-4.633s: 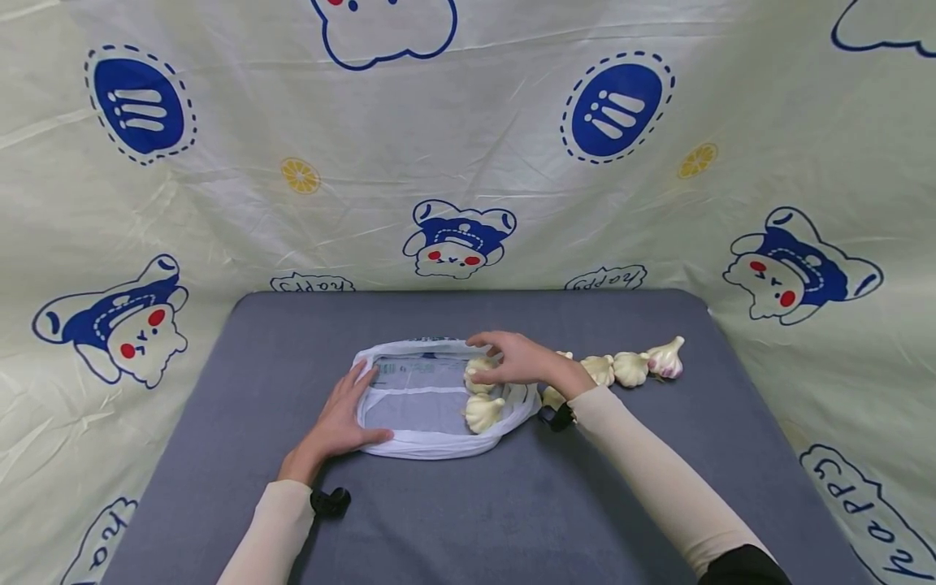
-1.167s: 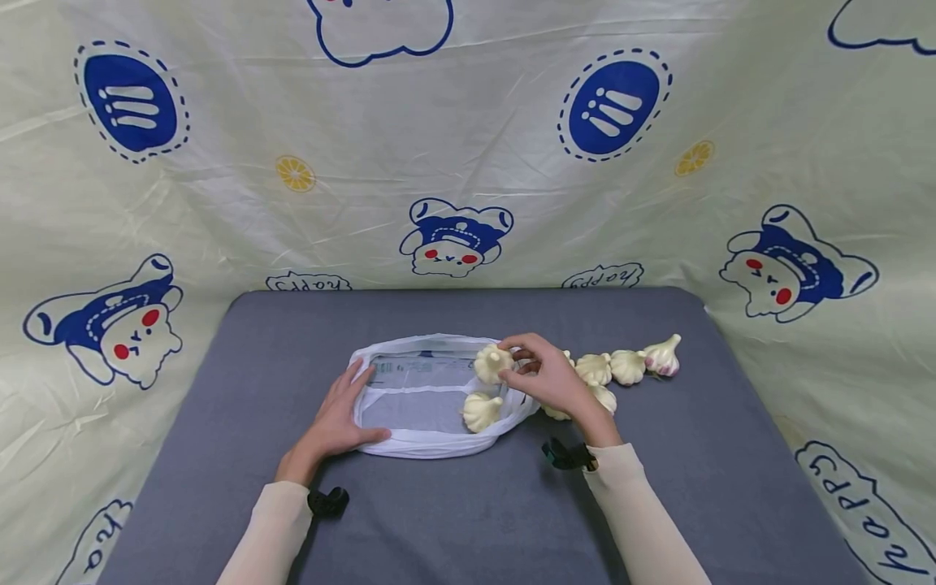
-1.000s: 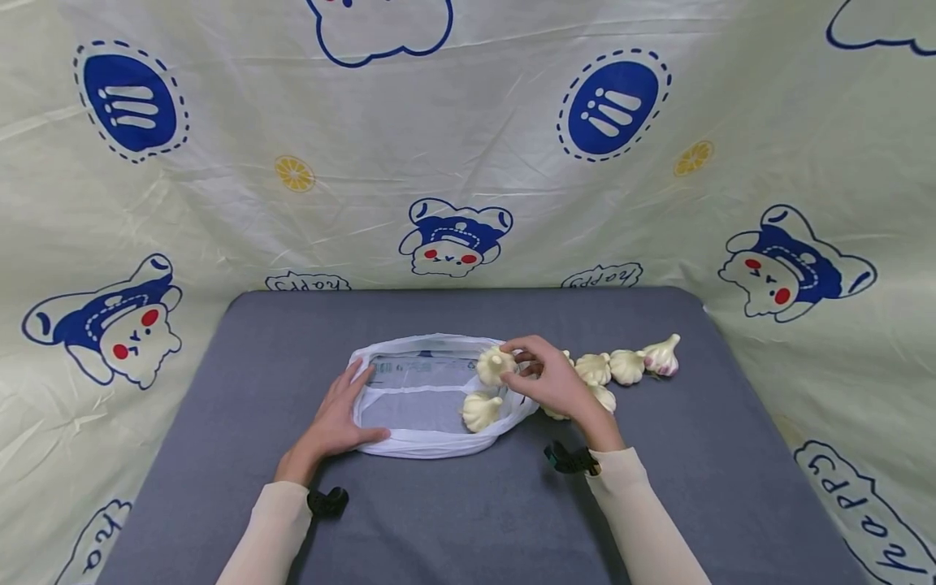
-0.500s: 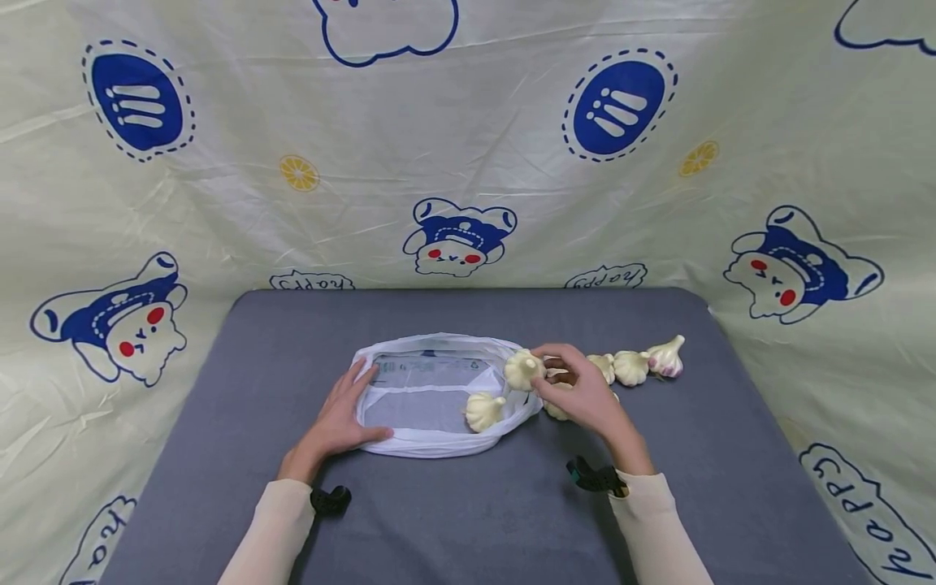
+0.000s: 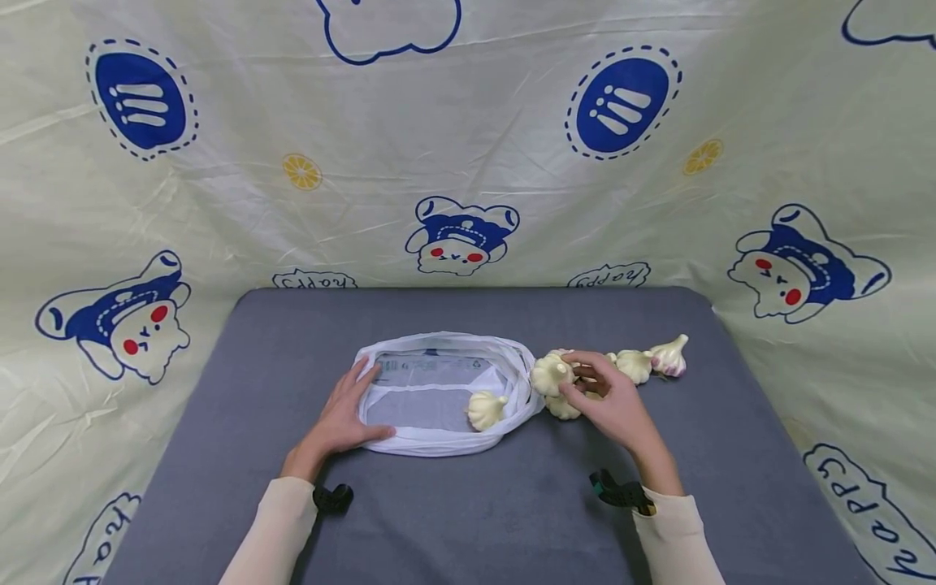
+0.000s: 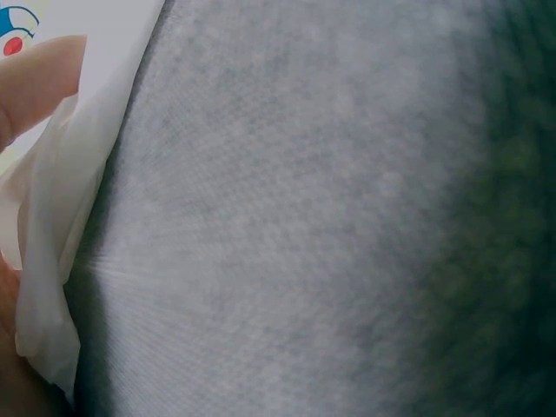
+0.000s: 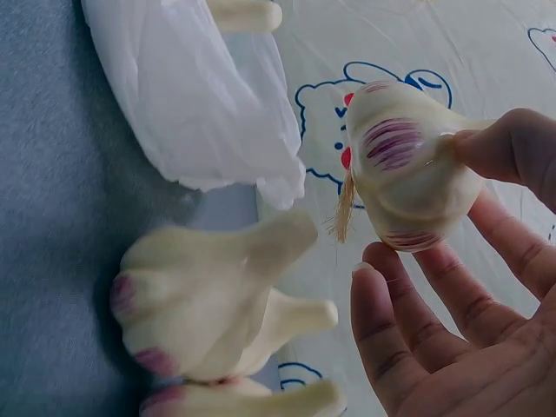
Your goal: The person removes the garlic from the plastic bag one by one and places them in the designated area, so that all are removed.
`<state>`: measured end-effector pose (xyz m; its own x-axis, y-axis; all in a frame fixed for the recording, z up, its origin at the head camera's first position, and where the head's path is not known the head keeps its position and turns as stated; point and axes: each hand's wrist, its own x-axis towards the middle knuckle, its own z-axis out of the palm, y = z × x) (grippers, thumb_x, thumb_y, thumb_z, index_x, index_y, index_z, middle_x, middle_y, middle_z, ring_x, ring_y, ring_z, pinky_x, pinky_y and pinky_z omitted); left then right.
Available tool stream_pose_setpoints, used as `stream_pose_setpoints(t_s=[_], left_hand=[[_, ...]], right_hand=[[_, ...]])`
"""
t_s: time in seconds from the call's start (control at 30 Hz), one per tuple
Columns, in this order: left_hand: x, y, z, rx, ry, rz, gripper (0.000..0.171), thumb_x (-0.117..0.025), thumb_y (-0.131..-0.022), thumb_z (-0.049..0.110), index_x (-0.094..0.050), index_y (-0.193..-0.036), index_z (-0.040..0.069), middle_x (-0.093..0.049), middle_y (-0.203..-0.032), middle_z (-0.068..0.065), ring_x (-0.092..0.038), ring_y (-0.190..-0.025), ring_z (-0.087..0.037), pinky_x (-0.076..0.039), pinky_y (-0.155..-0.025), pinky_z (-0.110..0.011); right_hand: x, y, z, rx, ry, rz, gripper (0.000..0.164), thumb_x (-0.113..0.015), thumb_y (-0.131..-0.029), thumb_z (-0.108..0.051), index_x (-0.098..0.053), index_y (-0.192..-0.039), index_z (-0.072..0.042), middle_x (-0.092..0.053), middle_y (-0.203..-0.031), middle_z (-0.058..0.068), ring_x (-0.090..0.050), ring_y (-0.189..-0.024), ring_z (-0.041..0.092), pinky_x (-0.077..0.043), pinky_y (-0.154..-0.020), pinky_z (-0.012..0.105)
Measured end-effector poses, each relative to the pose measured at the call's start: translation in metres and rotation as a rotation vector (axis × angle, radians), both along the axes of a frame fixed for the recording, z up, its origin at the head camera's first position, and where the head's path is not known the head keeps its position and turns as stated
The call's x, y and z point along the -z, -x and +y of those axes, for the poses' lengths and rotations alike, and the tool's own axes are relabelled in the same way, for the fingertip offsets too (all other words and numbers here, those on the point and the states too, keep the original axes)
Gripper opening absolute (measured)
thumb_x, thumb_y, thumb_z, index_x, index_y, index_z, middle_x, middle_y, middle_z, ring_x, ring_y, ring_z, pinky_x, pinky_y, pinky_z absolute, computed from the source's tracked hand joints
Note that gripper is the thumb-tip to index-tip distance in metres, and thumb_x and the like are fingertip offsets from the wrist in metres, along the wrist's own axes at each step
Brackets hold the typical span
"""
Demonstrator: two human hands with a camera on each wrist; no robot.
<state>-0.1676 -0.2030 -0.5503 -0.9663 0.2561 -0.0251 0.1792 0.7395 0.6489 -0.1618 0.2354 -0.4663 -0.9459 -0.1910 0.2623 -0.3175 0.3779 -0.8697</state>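
Note:
On the table, a white plastic bag point(image 5: 439, 446) lies with its mouth spread wide, and one garlic bulb point(image 5: 486, 411) rests inside at its right. My left hand point(image 5: 339, 414) lies against the bag's left rim, fingers and thumb spread and fairly straight; the left wrist view shows a fingertip point(image 6: 48, 82) over the white film. My right hand point(image 5: 610, 398) pinches another garlic bulb point(image 7: 404, 165), purple-streaked with dry roots, between thumb and fingers. It is held just outside the bag's right rim, above other garlic bulbs point(image 7: 204, 295) that it partly hides.
More garlic bulbs point(image 5: 633, 367) run in a row to the right, ending in a purplish garlic bulb point(image 5: 669, 357) with a tall stem. The table point(image 5: 468, 520) is covered in grey cloth. A printed curtain point(image 5: 366, 122) hangs behind it.
My right hand, over the bag's right side earlier, has moved right with the garlic bulb, past the rim. One bulb now shows inside where two showed before. My left hand stays put.

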Motion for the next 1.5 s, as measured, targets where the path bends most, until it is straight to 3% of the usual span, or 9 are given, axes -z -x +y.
stream_pose_setpoints(t_s=[0.43,0.63,1.07,1.5], left_hand=[[0.000,0.001,0.002,-0.006,0.002,-0.010,0.112,-0.087,-0.074,0.049,-0.030,-0.163,0.011,-0.011,-0.174,-0.011,-0.015,-0.156,-0.043,-0.019,-0.120,-0.070],[0.001,0.001,0.001,0.000,0.006,-0.007,0.112,-0.086,-0.075,0.049,-0.029,-0.163,0.011,-0.011,-0.174,-0.011,-0.015,-0.156,-0.044,-0.019,-0.120,-0.070],[0.001,0.001,0.001,0.001,-0.004,0.000,0.111,-0.087,-0.074,0.047,-0.030,-0.163,0.011,-0.012,-0.173,-0.012,-0.015,-0.156,-0.044,-0.019,-0.120,-0.071],[0.003,0.001,0.000,0.006,-0.012,0.016,0.111,-0.087,-0.074,0.047,-0.031,-0.162,0.010,-0.013,-0.173,-0.014,-0.017,-0.156,-0.045,-0.020,-0.119,-0.071]], right_hand=[[0.004,-0.010,0.020,0.052,0.022,0.018,0.040,-0.073,-0.092,0.001,-0.064,-0.132,0.000,-0.063,-0.131,0.013,-0.064,-0.107,0.001,-0.054,-0.087,0.017],[0.002,-0.016,0.027,0.120,-0.043,0.030,0.041,-0.074,-0.093,-0.003,-0.065,-0.133,-0.004,-0.063,-0.134,0.016,-0.062,-0.109,-0.006,-0.054,-0.088,0.016],[0.004,-0.027,0.042,0.210,-0.052,0.006,0.041,-0.073,-0.095,-0.008,-0.064,-0.135,-0.004,-0.063,-0.136,0.010,-0.059,-0.111,-0.010,-0.051,-0.084,0.011],[0.012,-0.037,0.066,0.336,-0.075,-0.026,0.041,-0.072,-0.097,-0.015,-0.064,-0.137,-0.013,-0.064,-0.136,0.000,-0.058,-0.111,-0.013,-0.050,-0.084,0.008]])
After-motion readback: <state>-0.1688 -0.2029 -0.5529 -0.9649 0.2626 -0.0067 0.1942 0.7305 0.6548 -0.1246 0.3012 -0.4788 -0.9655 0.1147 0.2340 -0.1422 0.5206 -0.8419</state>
